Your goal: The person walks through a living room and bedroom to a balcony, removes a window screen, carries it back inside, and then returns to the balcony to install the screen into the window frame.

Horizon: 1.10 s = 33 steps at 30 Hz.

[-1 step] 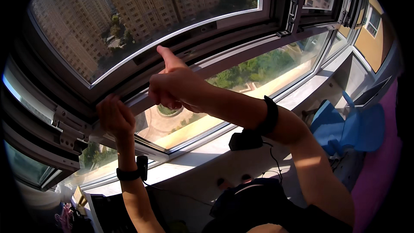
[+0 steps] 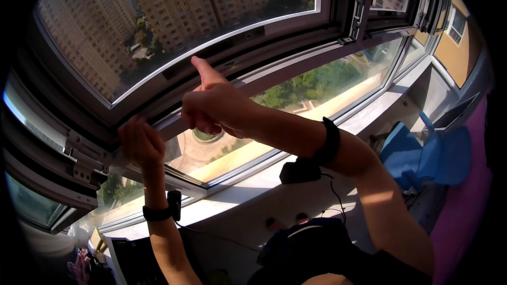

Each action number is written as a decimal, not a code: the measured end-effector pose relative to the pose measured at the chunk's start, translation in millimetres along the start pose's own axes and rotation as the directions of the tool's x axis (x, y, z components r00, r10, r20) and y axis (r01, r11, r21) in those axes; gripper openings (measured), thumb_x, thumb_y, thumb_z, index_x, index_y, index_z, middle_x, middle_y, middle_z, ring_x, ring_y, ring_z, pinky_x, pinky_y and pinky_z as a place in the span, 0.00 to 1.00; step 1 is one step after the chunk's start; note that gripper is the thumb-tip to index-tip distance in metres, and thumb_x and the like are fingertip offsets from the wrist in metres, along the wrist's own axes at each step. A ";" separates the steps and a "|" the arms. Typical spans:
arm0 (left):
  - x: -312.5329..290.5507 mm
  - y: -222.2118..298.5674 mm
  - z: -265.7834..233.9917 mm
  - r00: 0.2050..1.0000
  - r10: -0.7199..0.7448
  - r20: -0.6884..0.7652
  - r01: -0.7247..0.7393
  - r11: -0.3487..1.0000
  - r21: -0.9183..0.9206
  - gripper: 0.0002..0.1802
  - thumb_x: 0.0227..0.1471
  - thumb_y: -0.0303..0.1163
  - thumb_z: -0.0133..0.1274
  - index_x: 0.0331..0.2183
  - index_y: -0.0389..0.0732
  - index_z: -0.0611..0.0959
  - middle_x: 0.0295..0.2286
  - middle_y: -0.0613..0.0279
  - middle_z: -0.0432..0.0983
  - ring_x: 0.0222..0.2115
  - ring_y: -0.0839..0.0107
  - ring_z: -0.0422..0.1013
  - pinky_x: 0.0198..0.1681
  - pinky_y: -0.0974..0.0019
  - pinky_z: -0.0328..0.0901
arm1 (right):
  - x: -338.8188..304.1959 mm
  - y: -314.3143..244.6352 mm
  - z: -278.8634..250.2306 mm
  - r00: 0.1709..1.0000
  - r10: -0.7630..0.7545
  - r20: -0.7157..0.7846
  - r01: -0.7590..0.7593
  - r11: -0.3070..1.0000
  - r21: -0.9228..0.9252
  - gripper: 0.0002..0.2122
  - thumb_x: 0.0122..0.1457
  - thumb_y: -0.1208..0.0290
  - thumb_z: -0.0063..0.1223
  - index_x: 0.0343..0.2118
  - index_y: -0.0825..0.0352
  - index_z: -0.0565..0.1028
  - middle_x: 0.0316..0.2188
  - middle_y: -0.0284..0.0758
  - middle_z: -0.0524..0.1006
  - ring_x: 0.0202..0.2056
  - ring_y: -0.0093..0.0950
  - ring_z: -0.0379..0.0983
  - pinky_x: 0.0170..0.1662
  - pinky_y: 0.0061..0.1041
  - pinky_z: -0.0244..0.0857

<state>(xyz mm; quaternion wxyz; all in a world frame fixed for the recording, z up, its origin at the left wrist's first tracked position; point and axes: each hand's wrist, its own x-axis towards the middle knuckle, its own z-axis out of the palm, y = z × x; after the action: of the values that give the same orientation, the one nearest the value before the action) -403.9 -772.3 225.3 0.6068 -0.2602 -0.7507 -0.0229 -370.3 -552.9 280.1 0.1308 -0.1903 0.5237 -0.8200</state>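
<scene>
A window screen (image 2: 174, 5) in a dark frame (image 2: 296, 29) fills the upper left, and the screen's lower edge has a light strip. My right hand (image 2: 216, 103) reaches across the lower rail with its index finger stretched out. That fingertip meets the screen frame just below the light strip; the other fingers are curled and hold nothing visible. At the frame's lower left corner, my left hand (image 2: 141, 142) has its fingers bent over the window frame's edge. Their tips are in shadow. Black straps with small devices circle both forearms.
A glass pane (image 2: 327, 82) sits below the rail, above a pale sill (image 2: 232, 196). An opened sash (image 2: 58, 200) with a hinge (image 2: 82, 153) stands at the left. At the right are a latch (image 2: 359, 8) and a blue chair (image 2: 422, 153). Thin cables hang near my waist.
</scene>
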 end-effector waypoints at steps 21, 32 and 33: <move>-7.1 -7.5 -2.4 0.998 0.054 -0.027 -0.054 0.999 -0.001 0.11 0.54 0.28 0.40 0.25 0.35 0.75 0.25 0.50 0.71 0.26 0.54 0.68 0.30 0.58 0.63 | 4.6 -56.6 -106.1 0.753 -0.510 0.416 0.139 -0.496 -0.857 0.09 0.49 0.78 0.51 0.34 0.67 0.77 0.30 0.36 0.74 0.37 0.35 0.72 0.39 0.32 0.70; -5.5 -7.1 -4.1 0.998 0.047 -0.033 -0.047 0.999 0.006 0.09 0.53 0.27 0.41 0.25 0.35 0.74 0.25 0.51 0.71 0.26 0.55 0.67 0.30 0.58 0.63 | -5.6 -60.8 -99.5 0.740 -0.301 0.601 0.283 -0.671 -0.685 0.19 0.48 0.78 0.51 0.46 0.62 0.74 0.29 0.35 0.72 0.30 0.33 0.71 0.31 0.30 0.68; -4.9 -6.3 -3.1 0.998 0.048 -0.033 -0.048 0.999 0.000 0.09 0.52 0.27 0.41 0.25 0.34 0.74 0.25 0.51 0.71 0.26 0.55 0.67 0.30 0.58 0.63 | -4.2 -61.2 -97.8 0.760 -0.250 0.601 0.291 -0.696 -0.657 0.18 0.48 0.78 0.51 0.46 0.62 0.74 0.29 0.36 0.72 0.30 0.33 0.71 0.31 0.30 0.68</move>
<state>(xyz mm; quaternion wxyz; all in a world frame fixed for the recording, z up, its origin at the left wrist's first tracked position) -403.2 -780.6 223.3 0.6194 -0.2781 -0.7341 -0.0130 -411.4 -446.5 297.9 -0.3892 -0.3771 0.8362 0.0840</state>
